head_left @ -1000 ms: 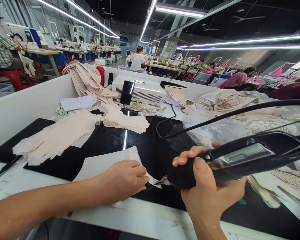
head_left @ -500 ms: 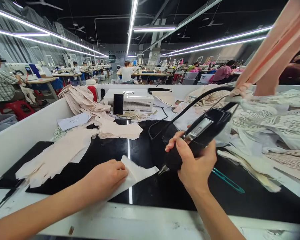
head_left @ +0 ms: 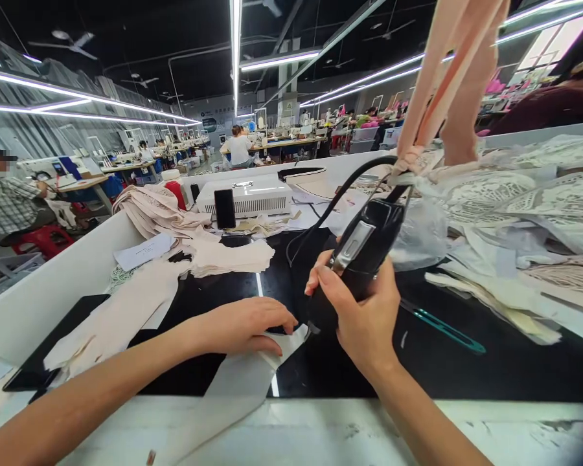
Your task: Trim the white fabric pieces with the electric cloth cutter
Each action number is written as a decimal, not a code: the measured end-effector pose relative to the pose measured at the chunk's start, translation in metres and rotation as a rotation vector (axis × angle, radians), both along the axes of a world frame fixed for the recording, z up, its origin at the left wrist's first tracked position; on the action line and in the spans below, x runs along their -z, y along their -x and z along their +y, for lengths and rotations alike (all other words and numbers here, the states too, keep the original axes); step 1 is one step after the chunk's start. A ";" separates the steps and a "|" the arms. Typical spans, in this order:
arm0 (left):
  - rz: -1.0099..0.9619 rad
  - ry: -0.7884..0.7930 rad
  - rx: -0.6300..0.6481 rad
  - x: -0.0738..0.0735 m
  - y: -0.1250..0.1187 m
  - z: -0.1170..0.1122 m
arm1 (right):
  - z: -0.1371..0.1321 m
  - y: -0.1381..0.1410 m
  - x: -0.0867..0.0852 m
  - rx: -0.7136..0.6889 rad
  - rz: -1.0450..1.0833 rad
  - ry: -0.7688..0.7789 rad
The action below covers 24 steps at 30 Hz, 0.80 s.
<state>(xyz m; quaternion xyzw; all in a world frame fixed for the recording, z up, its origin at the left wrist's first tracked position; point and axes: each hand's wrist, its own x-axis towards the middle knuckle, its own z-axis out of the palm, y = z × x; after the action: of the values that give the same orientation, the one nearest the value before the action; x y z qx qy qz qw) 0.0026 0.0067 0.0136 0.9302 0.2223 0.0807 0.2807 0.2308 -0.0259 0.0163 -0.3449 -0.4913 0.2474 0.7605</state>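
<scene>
My right hand [head_left: 364, 310] is wrapped round a black corded hand tool [head_left: 357, 243] with a silver lever on its side. Its small metal tip points down to the left, right at the narrow corner of a white piece of fabric [head_left: 245, 382]. Over that corner lies my left hand [head_left: 245, 323], thumb and fingers apart, the fingertips close to the tool's tip. The fabric runs from there across the front edge of the black work surface [head_left: 340, 378]. Strips of peach cloth [head_left: 432, 129] are tied round the tool's cord end and rise upward.
Stacked pale pink fabric pieces [head_left: 111, 317] lie on the left, near a black tablet-like slab [head_left: 53, 362]. A white box [head_left: 252, 196] and a phone [head_left: 224, 208] stand behind. Teal tweezers [head_left: 449, 330] and lacy white pieces [head_left: 490, 200] are on the right. Several people sit at machines beyond.
My left hand has moved right along the fabric and spread its fingers near the tool's tip. The fabric now hangs further towards me. The tool stands more upright, and the view has shifted.
</scene>
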 end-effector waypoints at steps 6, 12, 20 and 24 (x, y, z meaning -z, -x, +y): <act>0.108 0.151 0.115 0.007 -0.006 0.024 | -0.007 0.002 -0.002 -0.019 -0.037 -0.014; 0.161 0.123 0.115 0.007 0.002 0.025 | -0.007 0.011 -0.001 -0.055 0.014 -0.009; 0.151 0.101 0.080 0.006 0.003 0.023 | -0.006 0.019 0.003 -0.026 -0.007 0.022; 0.168 0.083 0.099 0.006 0.000 0.025 | -0.009 0.020 0.002 -0.044 -0.018 0.026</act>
<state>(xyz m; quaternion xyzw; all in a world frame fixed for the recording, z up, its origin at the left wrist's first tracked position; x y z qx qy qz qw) 0.0021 0.0316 0.0071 0.9310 0.2023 -0.0209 0.3031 0.2109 -0.0350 0.0142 -0.3460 -0.5024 0.2672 0.7460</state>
